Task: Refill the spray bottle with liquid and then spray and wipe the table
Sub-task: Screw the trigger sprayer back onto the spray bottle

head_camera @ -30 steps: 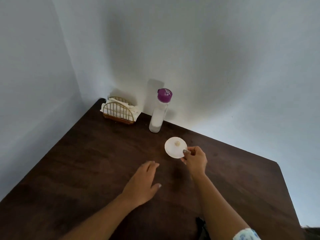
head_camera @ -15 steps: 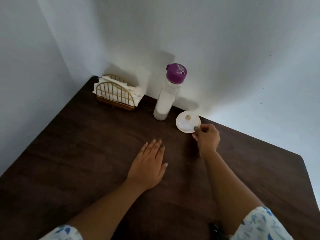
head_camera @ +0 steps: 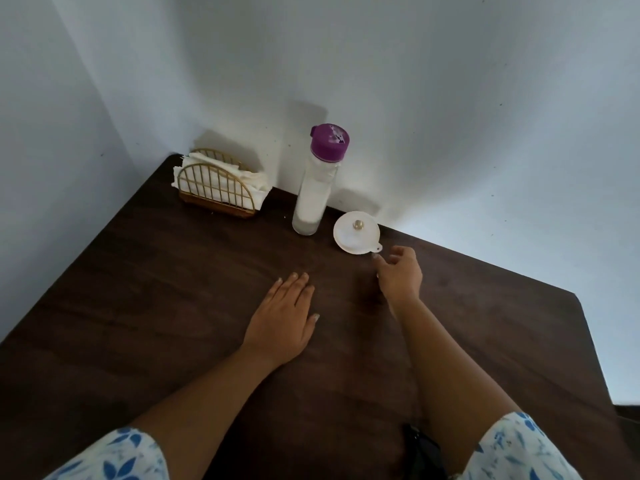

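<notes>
A tall clear bottle (head_camera: pixel 313 195) with a purple cap stands at the back of the dark wooden table (head_camera: pixel 156 306), close to the wall. Just right of it a white funnel (head_camera: pixel 356 232) rests mouth-down on the table, its spout pointing up. My right hand (head_camera: pixel 400 275) hovers just in front of the funnel, fingers loosely apart, holding nothing. Flat on the table in the middle lies my left hand (head_camera: pixel 285 317), palm down, fingers together. No spray bottle is in sight.
A gold wire holder (head_camera: pixel 216 194) with white napkins stands in the back left corner. White walls meet behind it. A dark object (head_camera: pixel 424 452) shows at the near edge, between my arms. The table's right corner (head_camera: pixel 575 299) lies to the right.
My right hand has set the funnel down beside the bottle and let go, drawing back a little. My left hand stays flat. The view has moved closer to the table.
</notes>
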